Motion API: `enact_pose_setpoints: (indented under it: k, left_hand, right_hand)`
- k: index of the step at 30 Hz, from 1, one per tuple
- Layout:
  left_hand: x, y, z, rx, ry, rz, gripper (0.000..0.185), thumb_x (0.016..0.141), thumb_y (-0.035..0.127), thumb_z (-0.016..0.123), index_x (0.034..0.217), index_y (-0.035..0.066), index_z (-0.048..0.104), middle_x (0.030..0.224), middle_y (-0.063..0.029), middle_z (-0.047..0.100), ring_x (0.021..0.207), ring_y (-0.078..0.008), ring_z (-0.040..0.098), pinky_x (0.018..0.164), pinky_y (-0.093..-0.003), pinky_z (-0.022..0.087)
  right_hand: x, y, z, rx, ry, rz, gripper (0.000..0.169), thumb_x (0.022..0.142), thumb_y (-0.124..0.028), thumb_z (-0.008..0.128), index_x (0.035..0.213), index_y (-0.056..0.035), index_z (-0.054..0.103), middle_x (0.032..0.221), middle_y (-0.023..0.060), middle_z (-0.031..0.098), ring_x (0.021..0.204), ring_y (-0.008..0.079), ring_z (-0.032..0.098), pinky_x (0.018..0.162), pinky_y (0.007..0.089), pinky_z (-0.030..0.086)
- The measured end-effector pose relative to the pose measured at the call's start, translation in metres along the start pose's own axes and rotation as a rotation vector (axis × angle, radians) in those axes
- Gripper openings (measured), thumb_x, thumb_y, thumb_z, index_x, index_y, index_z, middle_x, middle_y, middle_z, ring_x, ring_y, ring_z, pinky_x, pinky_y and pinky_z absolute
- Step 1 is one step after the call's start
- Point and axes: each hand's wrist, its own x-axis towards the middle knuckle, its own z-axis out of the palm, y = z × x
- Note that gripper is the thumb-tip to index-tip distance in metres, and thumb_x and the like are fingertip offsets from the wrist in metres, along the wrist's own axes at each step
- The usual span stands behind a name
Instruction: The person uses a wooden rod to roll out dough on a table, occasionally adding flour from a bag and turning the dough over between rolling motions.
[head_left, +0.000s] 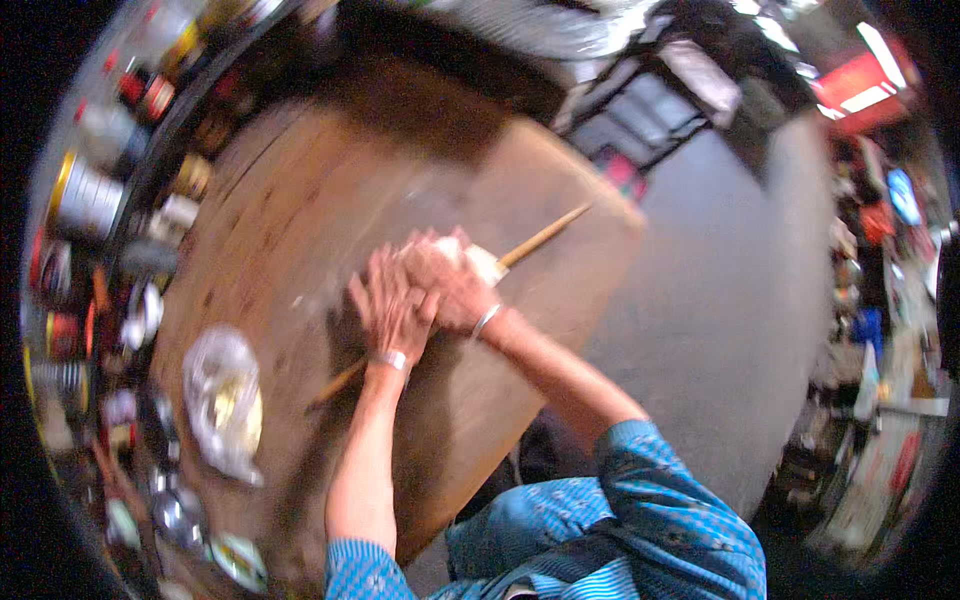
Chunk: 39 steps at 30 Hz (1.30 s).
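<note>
A thin wooden rolling pin (545, 237) lies slantwise on the wooden tabletop (517, 367), its tapered ends sticking out on both sides of my hands. White dough (489, 262) shows at the pin, beside and beneath my right hand; it seems wrapped around the pin, but my hands hide most of it. My right hand (446, 281) is curled over the dough and pin. Close against it, my left hand (394, 304) lies over the pin with its fingers stretched forward and spread. Both hands are blurred.
On the table's left part lies a clear plastic bag (223, 405) with something pale yellow inside. Jars, a tin (86, 196) and bowls crowd the far left edge. Beyond the table's right edge lies grey floor (675, 300), with cluttered shelves (877, 337) farther right.
</note>
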Motion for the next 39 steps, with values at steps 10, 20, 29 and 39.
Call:
enact_pose_setpoints:
  k: [10, 20, 29, 39]
  left_hand:
    - [-0.160, 0.066, 0.019, -0.063, -0.023, 0.149, 0.094, 0.096, 0.069, 0.026, 0.150, -0.008, 0.028, 0.157, -0.0249, 0.028, 0.149, -0.0368, 0.023, 0.121, -0.0558, 0.011]
    - [-0.133, 0.055, 0.011, -0.109, 0.088, 0.002, 0.069, 0.100, 0.045, 0.037, 0.142, -0.010, 0.040, 0.160, -0.0244, 0.021, 0.150, -0.0401, 0.016, 0.120, -0.0609, 0.004]
    - [0.012, -0.005, 0.001, 0.112, 0.062, -0.284, 0.065, 0.104, 0.043, 0.033, 0.156, 0.007, 0.023, 0.164, -0.0157, 0.017, 0.150, -0.0353, 0.019, 0.120, -0.0578, 0.007]
    - [0.150, 0.016, 0.017, -0.012, 0.177, 0.298, 0.074, 0.100, 0.049, 0.040, 0.157, 0.006, 0.020, 0.166, -0.0158, 0.008, 0.153, -0.0334, 0.006, 0.120, -0.0583, 0.001]
  right_hand:
    - [-0.188, -0.026, -0.018, 0.475, -0.078, -0.007, 0.073, 0.092, -0.041, 0.048, 0.158, -0.0185, 0.025, 0.164, 0.0074, 0.023, 0.152, 0.0272, 0.019, 0.123, 0.0521, 0.009]
    - [-0.041, -0.014, 0.015, 0.258, 0.130, 0.016, 0.072, 0.095, -0.049, 0.046, 0.156, -0.0136, 0.028, 0.162, 0.0130, 0.025, 0.150, 0.0331, 0.022, 0.118, 0.0652, 0.004]
    - [0.011, 0.107, -0.033, 0.648, 0.095, 0.013, 0.060, 0.087, -0.040, 0.069, 0.132, -0.0044, 0.051, 0.107, 0.0133, 0.066, 0.101, 0.0314, 0.062, 0.091, 0.0427, 0.045]
    - [-0.091, 0.168, -0.004, 0.444, 0.203, 0.095, 0.043, 0.088, -0.023, 0.070, 0.130, -0.0158, 0.061, 0.071, 0.0044, 0.055, 0.060, 0.0209, 0.060, 0.049, 0.0362, 0.048]
